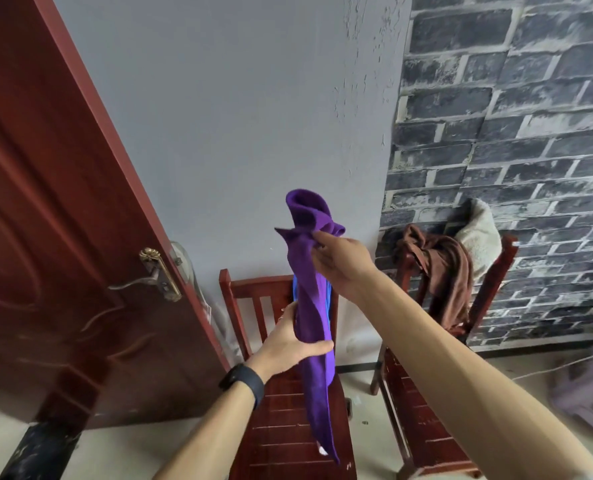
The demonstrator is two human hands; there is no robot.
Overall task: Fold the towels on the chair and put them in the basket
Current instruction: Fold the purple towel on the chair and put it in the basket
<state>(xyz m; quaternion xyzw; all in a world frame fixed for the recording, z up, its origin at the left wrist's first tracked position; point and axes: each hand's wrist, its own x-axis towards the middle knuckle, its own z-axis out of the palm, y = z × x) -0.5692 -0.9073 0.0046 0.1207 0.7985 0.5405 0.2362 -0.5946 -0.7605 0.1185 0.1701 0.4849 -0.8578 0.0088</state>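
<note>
A purple towel (310,299) hangs bunched and lengthwise in the air above a red wooden chair (281,410). My right hand (343,261) pinches it near its top, where the cloth flops over. Lower down, my left hand (291,341) grips the towel around its middle, thumb across the front. The towel's tail dangles down to the chair seat. A blue towel (329,296) shows as a thin strip behind the purple one, draped on the chair back. No basket is in view.
A second red chair (423,427) stands to the right, with a brown towel (440,268) and a white towel (480,233) hung over its back. A dark red door (63,237) with a brass handle is on the left. A pale plastic stool (589,393) sits far right.
</note>
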